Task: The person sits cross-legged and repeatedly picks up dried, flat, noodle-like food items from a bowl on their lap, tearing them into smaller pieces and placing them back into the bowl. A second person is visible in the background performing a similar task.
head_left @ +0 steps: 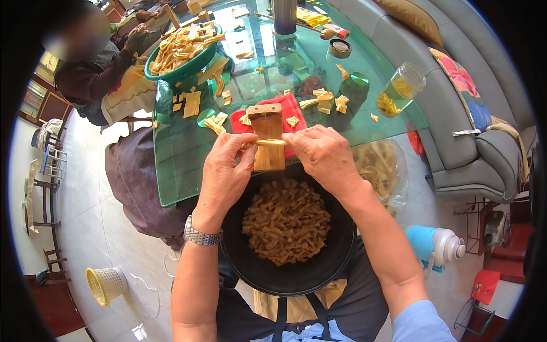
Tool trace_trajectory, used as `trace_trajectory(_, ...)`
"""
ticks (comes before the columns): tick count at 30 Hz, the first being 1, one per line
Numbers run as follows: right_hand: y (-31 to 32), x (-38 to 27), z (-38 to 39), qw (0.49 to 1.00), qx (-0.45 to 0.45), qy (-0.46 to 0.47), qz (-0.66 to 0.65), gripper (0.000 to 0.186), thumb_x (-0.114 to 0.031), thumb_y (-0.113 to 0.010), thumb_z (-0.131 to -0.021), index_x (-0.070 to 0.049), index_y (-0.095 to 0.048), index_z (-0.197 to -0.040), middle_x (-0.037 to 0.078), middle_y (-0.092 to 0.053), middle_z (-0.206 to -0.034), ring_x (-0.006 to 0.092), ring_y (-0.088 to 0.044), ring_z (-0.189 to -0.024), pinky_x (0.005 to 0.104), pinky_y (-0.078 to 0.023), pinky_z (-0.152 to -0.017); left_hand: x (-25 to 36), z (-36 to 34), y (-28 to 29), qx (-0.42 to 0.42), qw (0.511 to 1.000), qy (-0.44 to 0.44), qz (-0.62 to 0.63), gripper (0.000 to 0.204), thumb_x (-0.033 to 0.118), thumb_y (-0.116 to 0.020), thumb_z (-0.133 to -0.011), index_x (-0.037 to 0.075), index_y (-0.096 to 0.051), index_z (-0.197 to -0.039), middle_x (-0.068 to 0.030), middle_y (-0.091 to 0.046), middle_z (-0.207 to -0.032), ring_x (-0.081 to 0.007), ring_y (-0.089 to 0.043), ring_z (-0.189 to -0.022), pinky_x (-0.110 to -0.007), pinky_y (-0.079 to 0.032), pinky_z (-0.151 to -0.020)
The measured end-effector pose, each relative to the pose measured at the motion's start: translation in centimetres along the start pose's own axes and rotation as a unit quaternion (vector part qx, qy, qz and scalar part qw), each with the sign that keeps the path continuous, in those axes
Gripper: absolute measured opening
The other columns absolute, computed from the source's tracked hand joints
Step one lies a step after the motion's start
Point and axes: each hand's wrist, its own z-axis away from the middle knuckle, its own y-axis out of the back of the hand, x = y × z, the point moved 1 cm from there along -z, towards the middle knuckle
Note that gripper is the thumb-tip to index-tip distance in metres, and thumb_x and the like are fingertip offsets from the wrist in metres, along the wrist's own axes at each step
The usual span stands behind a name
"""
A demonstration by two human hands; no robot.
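Tan strips, thin and flat, are what both hands are busy with. The left hand (pixel 225 162) and the right hand (pixel 322 157) each pinch one end of a single pale strip (pixel 269 142), fingers closed narrow on it, holding it stretched level across a small wooden block (pixel 267 135). The block stands at the near edge of the green glass table (pixel 188 154), on a red cloth (pixel 290 108). A metal watch (pixel 201 236) sits on the left wrist.

Just below the hands, in the person's lap, a wide black bowl (pixel 288 273) holds a heap of darker brown curled pieces. More loose tan pieces lie scattered over the glass. Farther back on the table there is a green bowl (pixel 185 71) piled with strips, in front of another seated person. A glass jar (pixel 399 90) with yellow bits lies tilted near the right edge, beside a grey sofa (pixel 456 154). A clear bag (pixel 383 171) of pale strips hangs just right of the right forearm. On the floor, a yellow basket (pixel 106 285) stands to the left and a blue flask (pixel 436 246) to the right.
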Motion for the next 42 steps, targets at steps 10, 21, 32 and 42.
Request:
trace_trajectory(10, -0.7, 0.6, 1.6, 0.996, -0.085, -0.017, 0.014, 0.009, -0.008, -0.075, -0.087, -0.008, -0.076, -0.096, 0.008, -0.073, -0.090, 0.0280, -0.069, -0.088, 0.0409, -0.054, -0.078, -1.8, 0.9, -0.7, -0.022, 0.993, 0.082, -0.077, 0.016, 0.013, -0.070, -0.096, 0.005, -0.070, -0.110, -0.0110, -0.068, -0.099, -0.0258, -0.070, -0.087, -0.037, -0.055, -0.079)
trace_trajectory(21, 1.4, -3.0, 0.1, 0.782, -0.108, -0.326, -0.520, 0.021, -0.019, -0.063, -0.107, 0.000, -0.060, -0.114, 0.001, -0.066, -0.088, 0.0105, -0.065, -0.083, 0.0294, -0.054, -0.077, 2.0, 2.7, 1.1, -0.057, 0.846, 0.190, 0.495, 0.027, 0.022, -0.056, -0.110, -0.002, -0.063, -0.122, -0.0090, -0.070, -0.109, -0.0214, -0.070, -0.104, -0.035, -0.054, -0.101)
trace_trajectory(32, 0.0, -6.2, 1.4, 0.807, -0.215, -0.273, -0.478, 0.038, -0.032, -0.073, -0.101, -0.005, -0.068, -0.127, 0.010, -0.075, -0.101, 0.0140, -0.068, -0.097, 0.0327, -0.055, -0.088, 3.1, 3.5, -1.4, -0.014, 0.827, 0.198, 0.525, 0.035, 0.033, -0.051, -0.112, 0.001, -0.064, -0.119, -0.0185, -0.072, -0.121, -0.0243, -0.067, -0.115, -0.039, -0.052, -0.105)
trace_trajectory(42, 0.1, -8.2, 2.1, 0.977, -0.108, 0.018, -0.183, 0.024, -0.022, -0.073, -0.090, -0.005, -0.058, -0.083, 0.015, -0.063, -0.063, 0.0348, -0.069, -0.061, 0.0428, -0.055, -0.053, 2.4, 3.7, -0.8, -0.006, 0.747, 0.262, 0.611, 0.022, 0.024, -0.059, -0.109, 0.004, -0.066, -0.103, -0.0181, -0.076, -0.105, -0.0250, -0.073, -0.098, -0.040, -0.057, -0.097)
